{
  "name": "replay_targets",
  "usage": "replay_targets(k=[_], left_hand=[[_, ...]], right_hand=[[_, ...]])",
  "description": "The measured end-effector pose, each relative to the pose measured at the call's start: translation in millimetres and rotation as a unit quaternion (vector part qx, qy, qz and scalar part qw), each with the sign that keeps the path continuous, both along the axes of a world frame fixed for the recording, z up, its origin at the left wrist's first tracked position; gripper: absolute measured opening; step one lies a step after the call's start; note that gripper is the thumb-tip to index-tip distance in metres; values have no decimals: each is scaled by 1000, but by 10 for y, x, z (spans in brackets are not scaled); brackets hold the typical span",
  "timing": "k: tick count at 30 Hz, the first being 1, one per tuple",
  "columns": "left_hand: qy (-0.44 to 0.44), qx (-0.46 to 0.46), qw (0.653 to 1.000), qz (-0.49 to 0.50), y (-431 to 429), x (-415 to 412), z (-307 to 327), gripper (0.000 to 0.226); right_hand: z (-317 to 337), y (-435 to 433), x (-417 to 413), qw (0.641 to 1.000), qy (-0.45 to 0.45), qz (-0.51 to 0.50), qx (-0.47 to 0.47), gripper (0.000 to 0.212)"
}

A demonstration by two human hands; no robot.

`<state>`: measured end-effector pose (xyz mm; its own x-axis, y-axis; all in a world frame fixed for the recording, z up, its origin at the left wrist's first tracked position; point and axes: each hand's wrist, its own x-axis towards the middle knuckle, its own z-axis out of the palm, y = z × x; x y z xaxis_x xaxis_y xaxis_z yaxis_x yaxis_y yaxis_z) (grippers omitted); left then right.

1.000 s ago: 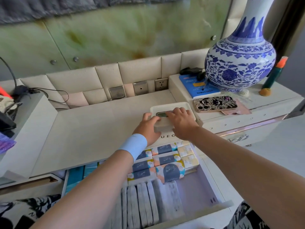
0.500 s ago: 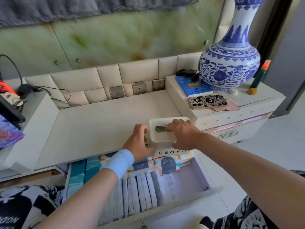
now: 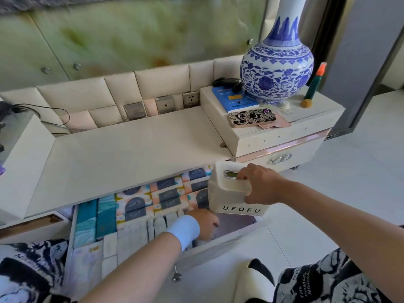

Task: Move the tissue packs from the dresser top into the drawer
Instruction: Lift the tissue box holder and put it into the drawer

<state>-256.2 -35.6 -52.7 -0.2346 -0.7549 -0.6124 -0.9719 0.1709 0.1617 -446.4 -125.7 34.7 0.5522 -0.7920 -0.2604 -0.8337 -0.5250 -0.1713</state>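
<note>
Partly hidden left hand [image 3: 204, 225] in drawer [image 3: 220, 242]; right hand [image 3: 260, 186] holds tissue box [image 3: 227, 200].

The open white wooden drawer [image 3: 231, 239] juts forward from under the pale flat dresser top [image 3: 131, 149]. Patterned paper tissue packs [image 3: 166, 195] fill the drawer's left and middle. Above its right end, the right hand [image 3: 260, 184] grips the white plastic box lettered UEOFU [image 3: 237, 200]. The left hand [image 3: 205, 224] lies inside the drawer, below that box. Behind the drawer to its right, a blue-and-white porcelain vase [image 3: 276, 68] stands on a raised cream cabinet [image 3: 317, 110].
</note>
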Motion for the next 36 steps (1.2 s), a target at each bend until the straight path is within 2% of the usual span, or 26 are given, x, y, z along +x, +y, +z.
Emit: replay_targets(k=[6, 14, 21, 25, 28, 31, 36], left_hand=[[-110, 40, 986, -115, -208, -162, -364, 47], [-184, -11, 964, -193, -207, 72, -315, 47], [-102, -39, 986, -129, 49, 488, -86, 48], [-66, -48, 994, -71, 171, 649, -50, 60], [-18, -76, 997, -20, 247, 733, -29, 49], [-12, -75, 997, 6, 280, 788, -17, 43], [-8, -87, 996, 2, 273, 808, 11, 43]], right_hand=[[-54, -149, -80, 1000, -22, -10, 9, 73], [-164, -186, 28, 998, -47, 13, 29, 74], [-202, -26, 106, 995, -64, 76, 7, 67], [-203, 98, 126, 991, -57, 109, 47, 66], [-224, 171, 135, 989, -28, 129, 62, 67], [-261, 219, 175, 987, 7, 154, 48, 68], [-396, 341, 376, 978, 79, 190, 32, 68]])
